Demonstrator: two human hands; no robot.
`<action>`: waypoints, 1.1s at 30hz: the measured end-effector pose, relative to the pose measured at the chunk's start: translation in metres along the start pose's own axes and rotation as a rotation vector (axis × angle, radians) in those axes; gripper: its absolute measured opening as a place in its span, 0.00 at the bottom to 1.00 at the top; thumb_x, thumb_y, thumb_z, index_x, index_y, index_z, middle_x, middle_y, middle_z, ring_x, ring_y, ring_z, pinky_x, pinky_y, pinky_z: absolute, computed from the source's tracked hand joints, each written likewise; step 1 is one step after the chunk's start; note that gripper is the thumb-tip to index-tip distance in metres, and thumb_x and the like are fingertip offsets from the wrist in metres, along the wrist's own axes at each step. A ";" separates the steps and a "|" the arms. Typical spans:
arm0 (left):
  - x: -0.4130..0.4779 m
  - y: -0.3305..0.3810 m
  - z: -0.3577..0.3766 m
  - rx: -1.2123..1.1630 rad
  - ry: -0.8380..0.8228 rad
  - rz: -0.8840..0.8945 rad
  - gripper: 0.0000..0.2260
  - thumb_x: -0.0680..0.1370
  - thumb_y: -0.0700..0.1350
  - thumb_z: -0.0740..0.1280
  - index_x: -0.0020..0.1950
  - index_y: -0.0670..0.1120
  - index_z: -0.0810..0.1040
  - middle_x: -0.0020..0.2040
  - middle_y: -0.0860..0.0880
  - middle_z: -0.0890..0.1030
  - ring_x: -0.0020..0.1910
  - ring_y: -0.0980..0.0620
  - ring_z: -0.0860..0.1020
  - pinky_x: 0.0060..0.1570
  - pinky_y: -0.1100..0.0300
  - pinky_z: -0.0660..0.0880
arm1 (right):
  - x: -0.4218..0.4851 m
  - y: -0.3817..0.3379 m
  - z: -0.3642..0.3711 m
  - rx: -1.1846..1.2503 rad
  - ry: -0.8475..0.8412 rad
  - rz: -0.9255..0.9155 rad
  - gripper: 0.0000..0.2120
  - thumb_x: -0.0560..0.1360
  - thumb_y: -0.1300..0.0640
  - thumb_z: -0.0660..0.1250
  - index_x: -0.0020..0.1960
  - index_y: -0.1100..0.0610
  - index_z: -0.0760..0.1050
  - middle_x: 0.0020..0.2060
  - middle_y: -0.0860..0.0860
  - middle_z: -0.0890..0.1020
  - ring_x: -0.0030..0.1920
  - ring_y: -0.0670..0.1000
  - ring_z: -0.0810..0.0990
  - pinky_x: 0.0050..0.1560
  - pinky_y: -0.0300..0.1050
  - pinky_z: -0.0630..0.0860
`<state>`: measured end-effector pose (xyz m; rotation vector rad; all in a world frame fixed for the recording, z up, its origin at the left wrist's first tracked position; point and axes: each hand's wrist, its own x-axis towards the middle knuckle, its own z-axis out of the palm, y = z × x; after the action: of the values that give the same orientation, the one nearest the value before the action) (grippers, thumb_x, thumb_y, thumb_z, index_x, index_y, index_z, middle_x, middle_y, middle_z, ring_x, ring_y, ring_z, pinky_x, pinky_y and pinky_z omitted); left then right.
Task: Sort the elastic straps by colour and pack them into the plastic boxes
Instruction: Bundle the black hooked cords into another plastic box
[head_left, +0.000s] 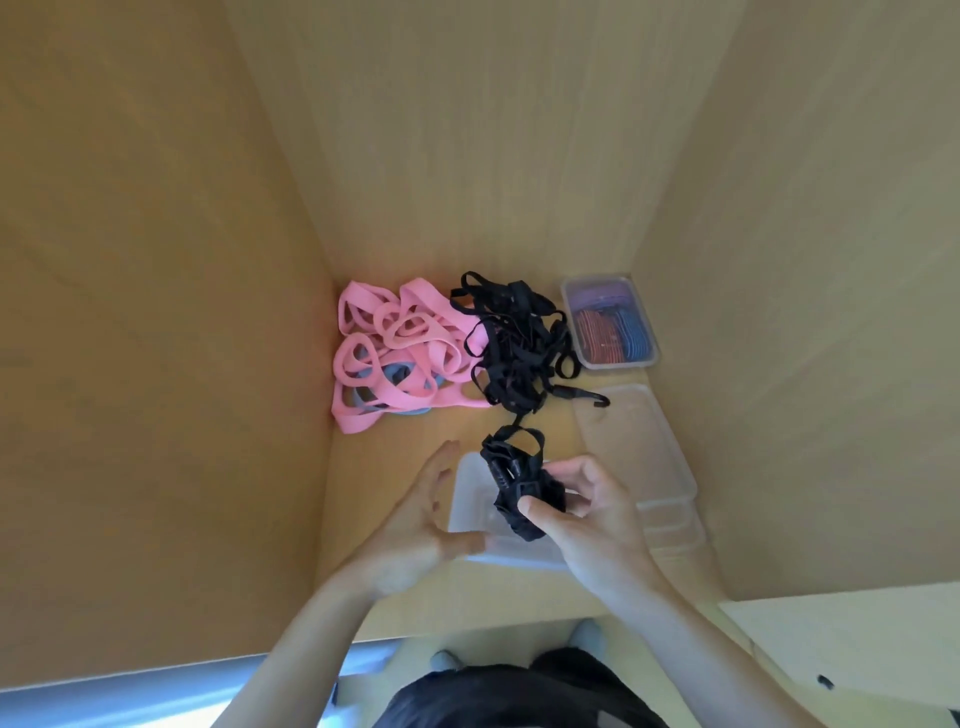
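Observation:
My right hand (587, 512) pinches a bundled black elastic strap (514, 478) over a clear plastic box (470, 493) at the front of the wooden compartment. One end of the strap trails up toward the black strap pile (519, 343). My left hand (415, 519) hovers beside the box's left edge with fingers spread and blurred, holding nothing. A pile of pink straps (395, 343) lies at the back left, with a few blue-grey straps (400, 374) under it.
A lidded clear box (610, 322) with red, blue and purple straps sits at the back right. Stacked empty clear boxes (644, 452) stand along the right wall. Wooden walls close in on the left, back and right.

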<state>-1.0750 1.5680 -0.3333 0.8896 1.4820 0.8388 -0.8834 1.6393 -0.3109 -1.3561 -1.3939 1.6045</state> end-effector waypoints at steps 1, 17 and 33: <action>0.001 -0.005 -0.001 0.018 -0.023 -0.006 0.54 0.66 0.43 0.82 0.80 0.62 0.50 0.75 0.56 0.63 0.76 0.58 0.61 0.62 0.73 0.68 | -0.001 0.002 0.000 -0.013 -0.004 0.012 0.14 0.71 0.70 0.76 0.52 0.63 0.76 0.50 0.53 0.85 0.48 0.53 0.85 0.47 0.39 0.81; 0.020 -0.024 0.003 0.325 0.069 0.137 0.56 0.60 0.51 0.81 0.81 0.57 0.53 0.76 0.63 0.59 0.76 0.61 0.59 0.74 0.57 0.64 | 0.020 0.029 0.022 -0.348 -0.027 0.264 0.10 0.74 0.59 0.74 0.51 0.51 0.75 0.49 0.46 0.83 0.50 0.45 0.82 0.45 0.36 0.74; 0.014 -0.035 0.016 0.453 0.245 0.198 0.55 0.63 0.56 0.82 0.81 0.55 0.52 0.75 0.64 0.60 0.75 0.64 0.56 0.67 0.70 0.55 | 0.047 0.006 0.017 -0.596 -0.195 0.438 0.07 0.76 0.57 0.71 0.51 0.60 0.82 0.47 0.55 0.86 0.48 0.55 0.86 0.57 0.52 0.82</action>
<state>-1.0624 1.5650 -0.3723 1.3227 1.8624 0.7876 -0.9125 1.6750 -0.3317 -2.0025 -1.8903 1.6921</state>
